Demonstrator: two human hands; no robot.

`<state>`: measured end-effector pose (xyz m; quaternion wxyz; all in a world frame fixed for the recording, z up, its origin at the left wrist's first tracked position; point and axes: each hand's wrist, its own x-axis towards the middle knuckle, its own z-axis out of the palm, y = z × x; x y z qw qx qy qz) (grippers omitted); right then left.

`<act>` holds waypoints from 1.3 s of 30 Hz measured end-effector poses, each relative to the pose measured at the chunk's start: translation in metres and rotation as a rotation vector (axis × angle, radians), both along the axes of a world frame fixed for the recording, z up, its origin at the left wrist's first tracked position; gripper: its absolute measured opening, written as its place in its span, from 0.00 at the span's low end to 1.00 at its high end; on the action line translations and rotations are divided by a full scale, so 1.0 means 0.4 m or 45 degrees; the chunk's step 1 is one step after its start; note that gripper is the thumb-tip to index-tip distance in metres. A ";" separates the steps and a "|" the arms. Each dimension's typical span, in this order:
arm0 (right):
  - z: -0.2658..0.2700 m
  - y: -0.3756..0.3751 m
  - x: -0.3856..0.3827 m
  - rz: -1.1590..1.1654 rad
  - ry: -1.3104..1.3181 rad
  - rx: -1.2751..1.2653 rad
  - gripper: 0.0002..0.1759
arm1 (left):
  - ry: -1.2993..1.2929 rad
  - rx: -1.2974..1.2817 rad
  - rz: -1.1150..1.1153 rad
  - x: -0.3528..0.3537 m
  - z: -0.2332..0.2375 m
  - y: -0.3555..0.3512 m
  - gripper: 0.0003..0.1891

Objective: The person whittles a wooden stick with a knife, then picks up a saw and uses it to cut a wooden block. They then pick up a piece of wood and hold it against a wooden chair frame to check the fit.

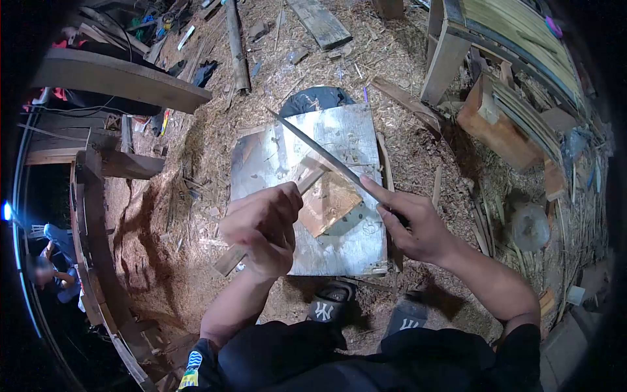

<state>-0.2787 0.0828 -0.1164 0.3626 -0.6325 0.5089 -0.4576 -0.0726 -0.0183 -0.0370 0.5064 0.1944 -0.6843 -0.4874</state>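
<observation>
My left hand (261,228) is closed in a fist over the left part of the board, around a flat wooden strip (228,260). The strip's ends stick out at the lower left and upper right of the fist; its middle is hidden. My right hand (415,219) grips the dark handle of a long, narrow tool with a tapered blade (307,138), index finger stretched along it. The blade points up and left, crossing above the strip's upper end in this view. Below lies a pale, worn board (353,251) with a brown wood piece (330,206) on it.
Wood shavings (405,59) cover the ground. My sandalled feet (330,304) are at the board's near edge. A wooden beam (124,78) juts in at left, a plank (320,23) lies ahead, and timber (503,124) stands at right. A person (55,261) sits far left.
</observation>
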 end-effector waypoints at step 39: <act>0.114 -0.033 -0.026 0.070 0.164 -0.075 0.33 | 0.361 0.250 0.311 -0.036 -0.027 0.033 0.27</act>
